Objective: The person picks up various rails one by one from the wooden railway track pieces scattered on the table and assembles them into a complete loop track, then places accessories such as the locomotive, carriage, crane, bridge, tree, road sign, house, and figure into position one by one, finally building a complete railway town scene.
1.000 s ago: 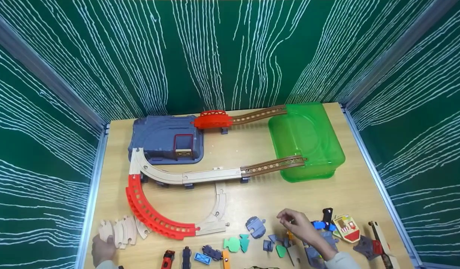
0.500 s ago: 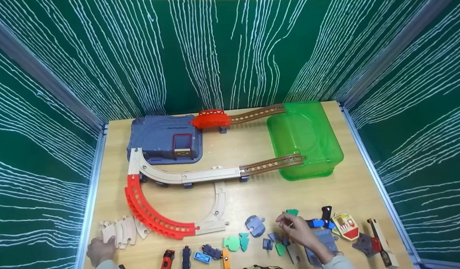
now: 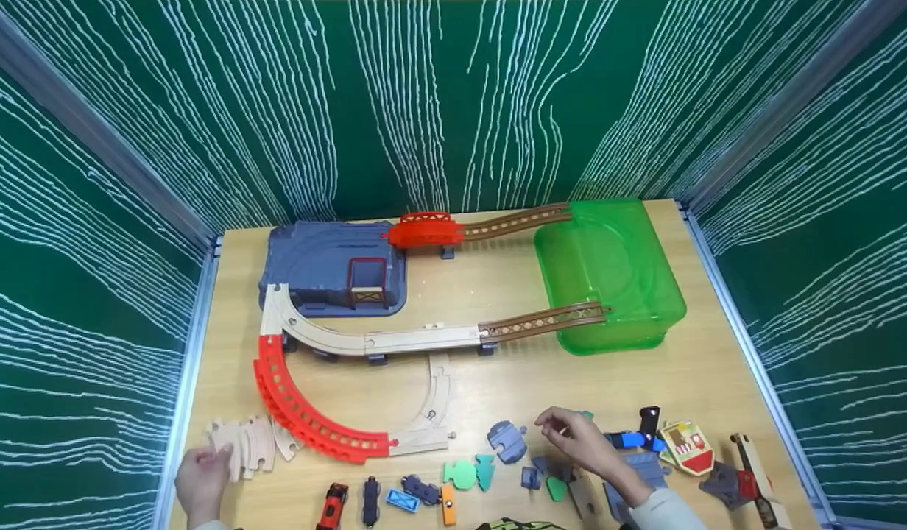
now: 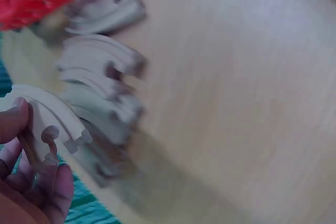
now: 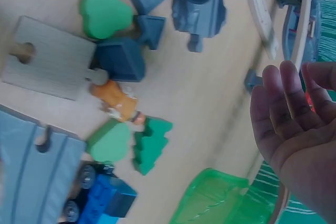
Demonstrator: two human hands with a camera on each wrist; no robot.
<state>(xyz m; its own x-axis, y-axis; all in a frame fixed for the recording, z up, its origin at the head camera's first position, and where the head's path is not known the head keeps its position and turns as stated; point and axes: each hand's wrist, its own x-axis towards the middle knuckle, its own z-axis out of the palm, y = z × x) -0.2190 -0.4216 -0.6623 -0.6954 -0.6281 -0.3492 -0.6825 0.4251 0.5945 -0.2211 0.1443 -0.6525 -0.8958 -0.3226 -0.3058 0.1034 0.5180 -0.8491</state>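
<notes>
My left hand (image 3: 202, 478) is at the lower left of the head view. Between thumb and fingers it pinches a curved wooden track piece (image 4: 58, 114), raised above the table with its socket end showing in the left wrist view. Beside it several more curved wooden tracks (image 3: 258, 445) lie in an overlapping row. My right hand (image 3: 580, 442) hovers over the lower right, its fingers loosely bent and holding nothing. Below and around it are a grey round piece (image 3: 507, 442), a green tree (image 5: 150, 142) and a small orange figure (image 5: 119, 100).
A red curved track (image 3: 299, 412) joins a wooden switch track (image 3: 424, 442) in the layout. Behind stand a grey mountain base (image 3: 313, 272) and a green bin (image 3: 615, 272). Toy vehicles, including a red engine (image 3: 334, 504), lie along the front; a blue train (image 3: 630, 440) is at right.
My left hand has lifted off the row of wooden tracks with one curved piece in its fingers. My right hand stays nearly in place. The head view has shifted slightly.
</notes>
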